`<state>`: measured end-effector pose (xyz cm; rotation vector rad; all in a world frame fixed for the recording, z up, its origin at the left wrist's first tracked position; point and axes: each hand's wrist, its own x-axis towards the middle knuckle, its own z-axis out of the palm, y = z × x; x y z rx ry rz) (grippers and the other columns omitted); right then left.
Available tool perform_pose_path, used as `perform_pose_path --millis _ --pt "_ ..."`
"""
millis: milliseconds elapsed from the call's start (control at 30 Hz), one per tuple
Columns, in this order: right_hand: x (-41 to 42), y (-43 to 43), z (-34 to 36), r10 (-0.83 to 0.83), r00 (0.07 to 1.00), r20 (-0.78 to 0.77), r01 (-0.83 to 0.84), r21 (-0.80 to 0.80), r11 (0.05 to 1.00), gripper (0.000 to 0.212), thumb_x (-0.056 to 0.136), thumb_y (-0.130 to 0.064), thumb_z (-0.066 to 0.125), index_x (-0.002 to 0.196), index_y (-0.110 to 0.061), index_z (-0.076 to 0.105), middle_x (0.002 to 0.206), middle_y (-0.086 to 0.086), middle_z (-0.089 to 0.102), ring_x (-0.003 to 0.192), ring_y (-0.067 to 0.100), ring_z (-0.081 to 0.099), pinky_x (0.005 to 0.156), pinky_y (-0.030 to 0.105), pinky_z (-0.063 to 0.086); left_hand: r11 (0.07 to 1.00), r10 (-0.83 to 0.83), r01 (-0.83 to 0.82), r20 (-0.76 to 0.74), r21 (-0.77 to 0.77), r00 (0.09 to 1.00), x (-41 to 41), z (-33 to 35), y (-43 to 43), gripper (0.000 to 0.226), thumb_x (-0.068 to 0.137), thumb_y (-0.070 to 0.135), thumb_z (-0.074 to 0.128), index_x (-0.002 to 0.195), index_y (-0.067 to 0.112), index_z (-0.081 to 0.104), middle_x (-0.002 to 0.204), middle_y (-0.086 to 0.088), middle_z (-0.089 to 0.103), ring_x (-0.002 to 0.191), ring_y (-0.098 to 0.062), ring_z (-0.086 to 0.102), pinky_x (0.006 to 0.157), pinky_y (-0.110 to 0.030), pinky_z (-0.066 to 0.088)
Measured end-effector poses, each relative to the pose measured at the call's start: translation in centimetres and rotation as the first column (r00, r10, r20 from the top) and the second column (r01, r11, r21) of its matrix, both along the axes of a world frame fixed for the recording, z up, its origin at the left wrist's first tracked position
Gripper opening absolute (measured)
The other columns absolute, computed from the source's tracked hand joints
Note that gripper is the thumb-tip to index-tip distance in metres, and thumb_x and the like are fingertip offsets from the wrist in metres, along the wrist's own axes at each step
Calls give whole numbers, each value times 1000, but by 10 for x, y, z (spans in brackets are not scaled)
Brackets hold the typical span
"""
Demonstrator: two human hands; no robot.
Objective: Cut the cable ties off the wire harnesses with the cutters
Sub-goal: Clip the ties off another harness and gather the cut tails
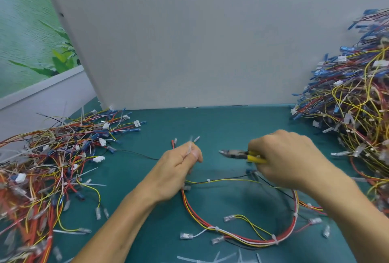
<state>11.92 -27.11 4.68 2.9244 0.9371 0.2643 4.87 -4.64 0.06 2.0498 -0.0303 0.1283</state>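
soft, even indoor light, nothing glaring
wide-angle lens is bowing the grey panel; right hand is smearing with motion blur; wire pile at left edge is going soft; faint shadow is lying on the teal mat beneath that hand.

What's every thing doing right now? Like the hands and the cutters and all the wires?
Left hand, pinching wire ends.
Right hand, gripping the yellow handles.
Cutters, held above the mat, cutting nothing.
Harness, looped on the mat, white ties still on.
Left pile, spread loose.
Right pile, heaped high.
Cut ties, scattered at the near edge.
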Motion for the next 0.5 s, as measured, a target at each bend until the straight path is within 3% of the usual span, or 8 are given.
perform_pose_path --millis 100,200,267,333,400,500 --pt "9 -22 13 -86 992 -89 94 82 992 8 88 -39 49 86 -31 52 83 0 55 81 29 54 63 32 39 989 -25 10 102 144 995 -14 23 -4 27 90 39 37 86 33 63 89 1 60 84 -8 58 70 -30 55" --pt "12 -40 19 -127 979 -161 144 101 984 15 90 -38 48 78 -29 48 84 3 57 83 30 56 66 34 43 928 -152 87 157 362 976 -35 43 -17 27 94 35 34 83 31 58 83 14 55 84 -3 54 81 -15 42" --pt "8 -48 20 -128 969 -209 152 101 983 21 91 -37 48 72 -28 45 82 3 55 80 29 54 66 35 43 835 -256 174 88 522 963 -51 49 -30 26 97 33 30 81 34 50 84 15 50 84 0 49 79 -10 34" --pt "1 -54 17 -110 960 -256 139 99 985 22 89 -36 51 70 -28 44 81 2 56 79 28 55 68 36 46 716 -309 240 -11 655 951 -65 43 -45 21 100 31 29 85 32 43 91 11 47 87 -4 47 83 -19 37" --pt "-9 -59 13 -99 950 -296 131 93 987 20 87 -37 52 72 -26 46 79 1 55 79 27 56 70 36 48 596 -242 274 -156 755 958 -76 33 -60 14 101 30 32 93 27 43 103 1 47 100 -19 50 88 -36 41" --pt "-22 -65 6 -124 942 -311 151 65 986 18 87 -40 51 76 -26 48 81 1 55 81 28 56 69 35 46 439 -115 364 -351 821 929 -86 15 -80 24 99 33 35 115 18 45 120 -6 46 116 -31 48 90 -41 41"
